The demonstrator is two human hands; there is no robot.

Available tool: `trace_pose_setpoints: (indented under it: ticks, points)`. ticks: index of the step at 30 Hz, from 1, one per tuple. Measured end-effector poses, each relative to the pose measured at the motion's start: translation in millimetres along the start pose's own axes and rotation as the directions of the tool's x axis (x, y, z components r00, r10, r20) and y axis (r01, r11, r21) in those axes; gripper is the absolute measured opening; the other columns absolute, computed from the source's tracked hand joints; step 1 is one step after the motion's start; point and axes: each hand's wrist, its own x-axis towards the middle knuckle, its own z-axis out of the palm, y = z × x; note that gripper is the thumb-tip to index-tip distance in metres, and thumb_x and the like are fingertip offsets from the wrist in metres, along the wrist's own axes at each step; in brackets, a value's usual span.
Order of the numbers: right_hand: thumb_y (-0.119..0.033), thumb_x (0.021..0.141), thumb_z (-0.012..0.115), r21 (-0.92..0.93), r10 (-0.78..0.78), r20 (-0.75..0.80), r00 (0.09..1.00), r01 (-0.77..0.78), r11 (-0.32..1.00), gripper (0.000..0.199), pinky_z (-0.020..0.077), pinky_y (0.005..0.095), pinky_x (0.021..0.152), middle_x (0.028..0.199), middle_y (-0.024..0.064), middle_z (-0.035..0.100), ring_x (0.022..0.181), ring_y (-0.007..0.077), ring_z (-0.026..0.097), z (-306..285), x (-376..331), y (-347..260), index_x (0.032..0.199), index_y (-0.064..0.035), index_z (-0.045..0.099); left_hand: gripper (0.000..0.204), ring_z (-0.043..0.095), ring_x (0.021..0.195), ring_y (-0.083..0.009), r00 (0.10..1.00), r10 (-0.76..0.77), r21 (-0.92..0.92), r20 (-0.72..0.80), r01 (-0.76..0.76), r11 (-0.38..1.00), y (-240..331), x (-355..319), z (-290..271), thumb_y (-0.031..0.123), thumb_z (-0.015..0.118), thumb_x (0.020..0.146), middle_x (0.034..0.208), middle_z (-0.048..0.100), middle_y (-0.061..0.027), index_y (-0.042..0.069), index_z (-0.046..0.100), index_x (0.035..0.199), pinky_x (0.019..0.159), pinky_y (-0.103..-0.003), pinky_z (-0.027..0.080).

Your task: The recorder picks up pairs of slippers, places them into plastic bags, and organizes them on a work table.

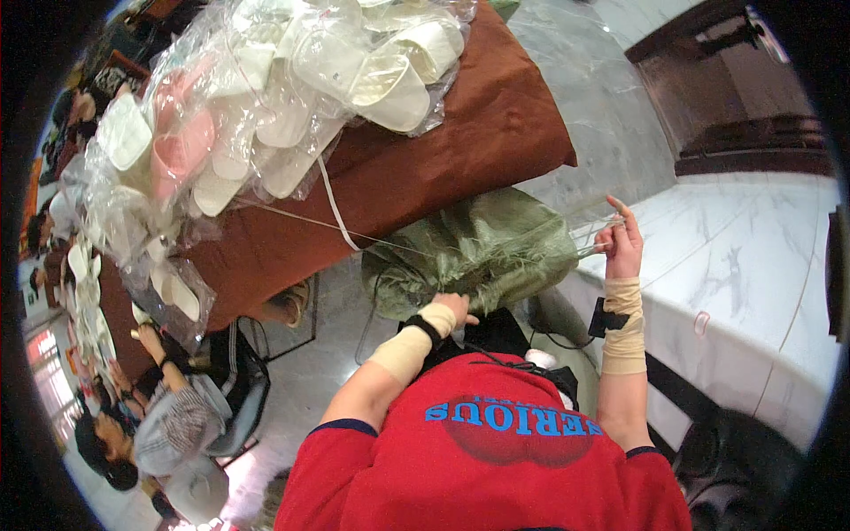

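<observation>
A green woven sack [482, 252] hangs off the edge of the brown-covered table [469, 133], just in front of my red shirt. My left hand [453, 305] is closed on the sack's lower edge, the wrist wrapped in a beige bandage. My right hand [622, 243] is raised to the right of the sack, its fingers pinching thin threads or a clear film that stretch from the sack's edge; the wrist is bandaged too.
Clear plastic bags of white and pink slippers [266, 97] cover the table's far side, with a white strap [335, 203] trailing down. A person in a striped shirt [168, 416] sits at lower left. A white marble ledge [744, 283] runs on the right.
</observation>
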Motion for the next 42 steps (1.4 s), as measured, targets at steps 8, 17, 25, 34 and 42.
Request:
trace_pose_setpoints:
  ticks: [8, 17, 25, 34, 42]
  points:
    - [-0.004, 0.092, 0.041, 0.168, 0.184, -0.340, 0.922, -0.133, 0.977, 0.030, 0.0393, 0.0264, 0.050, 0.062, -0.0009, 0.037, 0.052, 0.0100, 0.038, -110, 70, 60, 0.120, -0.0067, 0.054, 0.063, 0.056, 0.110, -0.0349, 0.869, -0.042, 0.054, -0.493, 0.079, 0.995, 27, -93, 36, 0.036, 0.064, 0.082, 0.131, 0.049, -0.0144, 0.018, 0.039, 0.137, 0.097, -0.055, 0.038]
    - [-0.010, 0.086, 0.056, -0.726, 0.051, -0.180, 0.982, -0.168, 0.667, 0.030, 0.0478, 0.0382, 0.077, 0.086, 0.0104, 0.060, 0.084, 0.0234, 0.060, -135, 87, 87, 0.116, -0.0068, 0.053, 0.024, 0.063, 0.085, -0.0370, 0.698, -0.327, -0.372, -0.638, 0.092, 0.923, 49, -53, 24, 0.019, 0.055, 0.088, 0.099, 0.065, -0.0130, 0.011, 0.057, 0.110, 0.071, -0.045, 0.052]
    - [-0.001, 0.077, 0.054, -0.639, -0.190, 0.662, 0.725, 0.679, 0.362, 0.028, 0.0471, 0.0383, 0.085, 0.106, 0.0123, 0.059, 0.101, 0.0296, 0.056, 47, 10, 80, 0.104, -0.0065, 0.059, 0.067, 0.061, 0.096, -0.0400, 0.733, -0.162, -0.202, -0.661, 0.034, 0.979, -46, 62, -35, -0.001, 0.043, 0.080, 0.135, 0.045, -0.0191, 0.026, 0.035, 0.141, 0.078, -0.045, 0.053]
    - [-0.014, 0.081, 0.059, -0.769, 0.982, 0.085, 0.170, 0.638, -0.044, 0.022, 0.0520, 0.0382, 0.073, 0.100, 0.0104, 0.068, 0.093, 0.0260, 0.066, -8, -81, 251, 0.098, -0.0098, 0.072, 0.059, 0.042, 0.127, -0.0333, 0.732, -0.276, 0.065, -0.623, 0.400, 0.914, -94, 56, -39, 0.017, 0.050, 0.084, 0.140, 0.043, -0.0116, 0.022, 0.035, 0.141, 0.103, -0.051, 0.034]
    - [-0.015, 0.078, 0.058, -0.812, 0.964, 0.186, 0.189, 0.582, 0.043, 0.023, 0.0511, 0.0436, 0.079, 0.099, 0.0175, 0.066, 0.095, 0.0337, 0.063, -138, -144, 264, 0.099, -0.0081, 0.066, 0.052, 0.039, 0.128, -0.0335, 0.708, -0.465, -0.030, -0.531, 0.533, 0.846, -161, 26, -7, 0.021, 0.057, 0.082, 0.139, 0.044, -0.0115, 0.015, 0.044, 0.133, 0.104, -0.054, 0.029]
